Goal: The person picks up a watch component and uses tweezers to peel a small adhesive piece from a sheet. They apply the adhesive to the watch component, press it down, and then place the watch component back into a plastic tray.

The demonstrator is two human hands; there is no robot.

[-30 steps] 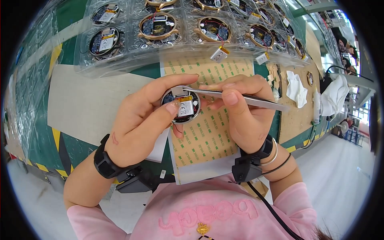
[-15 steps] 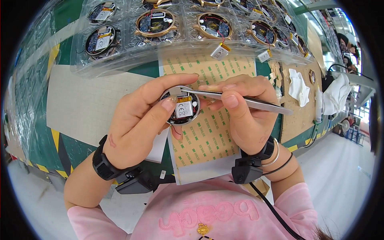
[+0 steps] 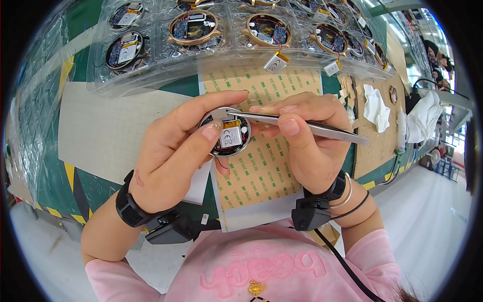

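Between the fingers and thumb of my left hand (image 3: 176, 143) is a round watch case (image 3: 246, 132), its open inside facing up. A small silver battery (image 3: 231, 137) with a yellow taped end lies in it, and a thin red wire shows below the rim. My right hand (image 3: 314, 136) is closed around metal tweezers (image 3: 332, 132). Their tips reach into the upper part of the case, near my left thumb. Both hands are above a tan adhesive sheet (image 3: 261, 176) printed in green.
A clear plastic tray (image 3: 166, 68) of several open watch cases spans the far side; batteries hang over its edge on wires. A grey sheet (image 3: 105, 121) lies left. Brown board (image 3: 370, 146) and white cloth (image 3: 376, 108) are at right.
Almost nothing differs. The tray and cases appear shifted very slightly left in the picture; both hands keep the same hold, with the tweezer tips still in the watch case.
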